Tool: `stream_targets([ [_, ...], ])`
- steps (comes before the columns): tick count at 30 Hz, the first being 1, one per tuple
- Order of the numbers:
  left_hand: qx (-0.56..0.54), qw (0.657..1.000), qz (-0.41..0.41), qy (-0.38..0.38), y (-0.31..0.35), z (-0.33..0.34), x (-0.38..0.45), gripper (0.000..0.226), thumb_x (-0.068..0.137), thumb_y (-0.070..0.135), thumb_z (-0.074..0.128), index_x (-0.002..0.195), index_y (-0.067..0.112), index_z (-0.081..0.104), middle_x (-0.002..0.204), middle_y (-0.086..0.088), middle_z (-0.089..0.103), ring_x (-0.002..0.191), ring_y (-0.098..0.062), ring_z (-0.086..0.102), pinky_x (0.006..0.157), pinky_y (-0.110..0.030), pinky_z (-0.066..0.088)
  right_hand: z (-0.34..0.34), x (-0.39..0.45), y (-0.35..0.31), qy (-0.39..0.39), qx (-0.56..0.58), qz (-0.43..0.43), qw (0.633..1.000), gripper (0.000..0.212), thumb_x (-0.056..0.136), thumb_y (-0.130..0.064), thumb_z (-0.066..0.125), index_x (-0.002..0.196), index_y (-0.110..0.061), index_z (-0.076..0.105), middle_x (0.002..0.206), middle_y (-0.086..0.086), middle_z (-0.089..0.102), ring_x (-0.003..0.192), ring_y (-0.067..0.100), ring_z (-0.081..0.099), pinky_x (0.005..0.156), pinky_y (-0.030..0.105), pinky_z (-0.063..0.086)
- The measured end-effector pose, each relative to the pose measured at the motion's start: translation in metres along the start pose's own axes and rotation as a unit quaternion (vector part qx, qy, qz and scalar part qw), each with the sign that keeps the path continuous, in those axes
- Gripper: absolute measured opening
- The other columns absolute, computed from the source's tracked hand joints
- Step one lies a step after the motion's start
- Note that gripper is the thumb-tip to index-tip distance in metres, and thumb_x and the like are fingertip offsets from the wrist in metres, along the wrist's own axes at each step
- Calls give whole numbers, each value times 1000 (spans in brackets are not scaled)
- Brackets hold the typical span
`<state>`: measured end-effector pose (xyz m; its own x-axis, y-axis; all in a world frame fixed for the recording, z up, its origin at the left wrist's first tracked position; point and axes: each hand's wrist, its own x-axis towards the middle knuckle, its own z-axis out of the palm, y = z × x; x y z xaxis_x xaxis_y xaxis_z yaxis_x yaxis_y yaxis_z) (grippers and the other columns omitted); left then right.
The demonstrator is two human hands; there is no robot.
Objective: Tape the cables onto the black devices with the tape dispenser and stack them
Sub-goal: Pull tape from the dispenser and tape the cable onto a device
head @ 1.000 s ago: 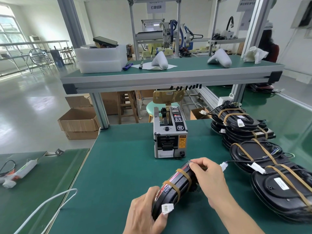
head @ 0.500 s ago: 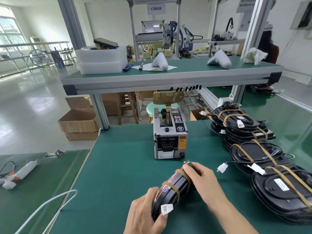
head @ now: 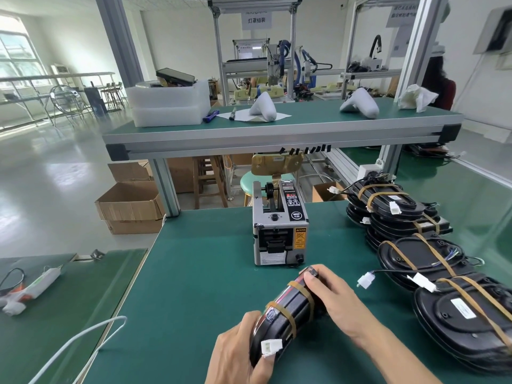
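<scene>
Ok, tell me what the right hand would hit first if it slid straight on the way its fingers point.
Probably the tape dispenser. The right hand grips the black device with fingers aimed up-left, toward the dispenser's front lower corner; only bare green mat shows between. Depth is unclear, so it might pass just beside it.

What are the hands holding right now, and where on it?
A black device, stood on edge: left hand grips its near end, right hand its far end.
</scene>
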<state>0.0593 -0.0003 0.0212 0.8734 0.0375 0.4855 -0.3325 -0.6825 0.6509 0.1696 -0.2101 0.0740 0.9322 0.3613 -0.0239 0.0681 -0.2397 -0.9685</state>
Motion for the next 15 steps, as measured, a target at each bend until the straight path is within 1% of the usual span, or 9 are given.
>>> stream_targets([
  [1, 1, 1000, -3, -9, -1, 1, -1, 38, 88, 62, 51, 109, 33, 63, 70, 12, 60, 60, -7, 60, 57, -29, 52, -2, 0, -3, 3, -5, -5, 1000, 34, 96, -57, 52, 102, -26, 65, 101, -2, 75, 91, 19, 66, 84, 36, 52],
  [3, 8, 1000, -10, -28, -4, 4, -2, 35, 88, 63, 52, 117, 43, 53, 76, 12, 63, 66, -8, 61, 61, -26, 52, -5, -1, -11, 9, -40, -22, 999, 36, 95, -62, 51, 105, -30, 62, 98, -7, 73, 90, 13, 65, 86, 37, 52],
  [5, 6, 999, -18, -48, -6, 5, -1, 40, 87, 63, 54, 124, 51, 45, 85, 15, 66, 74, -8, 63, 66, -23, 52, -8, -3, -23, 16, -109, -53, 993, 38, 89, -67, 47, 107, -36, 59, 99, -16, 68, 92, 3, 62, 84, 31, 50],
  [7, -2, 997, -19, -79, -7, 6, 0, 52, 84, 56, 61, 132, 60, 40, 93, 19, 68, 81, -5, 65, 72, -23, 54, -7, -5, -34, 28, -184, -88, 979, 34, 87, -67, 44, 106, -40, 55, 105, -21, 63, 102, 1, 58, 87, 27, 48],
  [9, 1, 994, -25, -103, -8, 5, 1, 69, 79, 45, 63, 137, 68, 32, 97, 20, 68, 86, -3, 66, 75, -19, 54, -5, -5, -43, 36, -239, -112, 964, 30, 90, -65, 45, 105, -40, 52, 106, -23, 59, 106, 1, 54, 90, 29, 48],
  [12, -5, 991, -48, -121, -12, 4, 2, 78, 74, 36, 56, 141, 67, 32, 102, 22, 68, 91, -1, 66, 77, -16, 53, -5, -3, -48, 35, -263, -122, 956, 21, 96, -57, 49, 105, -39, 52, 105, -22, 58, 105, 2, 54, 91, 33, 50],
  [14, -17, 991, -49, -124, -15, 4, 2, 77, 77, 33, 55, 146, 61, 36, 106, 25, 69, 95, 0, 67, 81, -15, 53, -7, -1, -50, 33, -255, -115, 959, 17, 97, -54, 50, 104, -39, 53, 105, -21, 59, 103, 1, 56, 91, 34, 52],
  [15, -25, 992, -45, -114, -16, 3, 3, 72, 82, 30, 56, 147, 57, 40, 110, 25, 70, 99, -1, 69, 85, -18, 55, -8, -1, -50, 34, -253, -112, 960, 17, 97, -55, 50, 104, -40, 53, 105, -21, 59, 102, 0, 56, 91, 34, 52],
])
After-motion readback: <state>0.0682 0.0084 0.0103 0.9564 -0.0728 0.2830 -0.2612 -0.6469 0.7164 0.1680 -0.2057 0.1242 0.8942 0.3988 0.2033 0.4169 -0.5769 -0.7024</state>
